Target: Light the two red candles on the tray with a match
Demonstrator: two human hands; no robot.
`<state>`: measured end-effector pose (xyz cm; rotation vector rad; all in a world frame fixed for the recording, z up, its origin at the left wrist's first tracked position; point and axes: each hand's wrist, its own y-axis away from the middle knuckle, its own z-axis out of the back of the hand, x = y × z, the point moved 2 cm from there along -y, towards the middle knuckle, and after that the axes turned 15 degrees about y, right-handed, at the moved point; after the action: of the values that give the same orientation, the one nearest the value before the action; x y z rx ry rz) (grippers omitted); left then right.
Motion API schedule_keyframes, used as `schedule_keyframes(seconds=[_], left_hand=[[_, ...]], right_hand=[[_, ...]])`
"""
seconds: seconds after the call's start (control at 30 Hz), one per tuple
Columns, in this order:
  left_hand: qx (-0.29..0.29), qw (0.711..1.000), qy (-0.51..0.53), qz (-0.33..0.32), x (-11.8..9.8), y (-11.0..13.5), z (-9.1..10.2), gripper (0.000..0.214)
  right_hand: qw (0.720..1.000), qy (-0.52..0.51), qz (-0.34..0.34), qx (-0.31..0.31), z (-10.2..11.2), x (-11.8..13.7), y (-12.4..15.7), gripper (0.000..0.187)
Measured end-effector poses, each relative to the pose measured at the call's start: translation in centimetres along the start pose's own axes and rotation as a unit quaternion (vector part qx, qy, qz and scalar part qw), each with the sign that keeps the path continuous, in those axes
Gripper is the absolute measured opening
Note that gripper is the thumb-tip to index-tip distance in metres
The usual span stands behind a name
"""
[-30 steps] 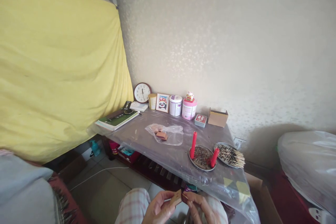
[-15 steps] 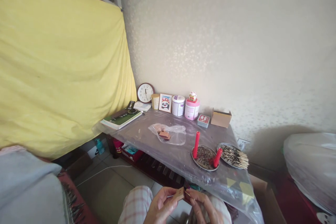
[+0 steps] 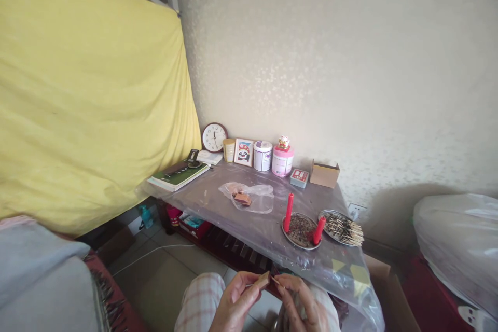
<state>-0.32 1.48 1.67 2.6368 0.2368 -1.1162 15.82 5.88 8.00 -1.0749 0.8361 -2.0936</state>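
Observation:
My left hand (image 3: 237, 303) pinches a small tan matchbox (image 3: 263, 280) between thumb and fingers, above my lap. Close at its right, my right hand (image 3: 298, 298) has a thin matchstick (image 3: 275, 281) between thumb and fingertips, its tip by the box's edge. Whether the tip touches the box I cannot tell. On the table, two red candles, a tall one (image 3: 288, 212) and a short one (image 3: 319, 231), stand on a round metal plate (image 3: 298, 245) covered in dark bits. A second plate (image 3: 332, 239) beside it carries many matchsticks (image 3: 352, 232).
A plastic-covered table (image 3: 249, 233) stands ahead, with an open clear bag (image 3: 262, 202) holding small brown boxes (image 3: 243, 199). Along the wall are a clock (image 3: 215, 138), a picture frame (image 3: 244, 152), tins (image 3: 263, 156), a card box (image 3: 299, 178) and a carton (image 3: 324, 175).
The matchbox has turned and tilted in my left hand, so its face shows less. My right hand has shifted slightly, and the matchstick shows more clearly. The view has moved a little.

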Motion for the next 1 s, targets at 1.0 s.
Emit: schedule_keyframes(seconds=[1.0], left_hand=[[-0.022,0.998,0.060,-0.005,-2.9,1.8,-2.8,0.024]], right_hand=[[0.999,0.034,-0.014,-0.008,0.2,0.9,-1.1,0.012]])
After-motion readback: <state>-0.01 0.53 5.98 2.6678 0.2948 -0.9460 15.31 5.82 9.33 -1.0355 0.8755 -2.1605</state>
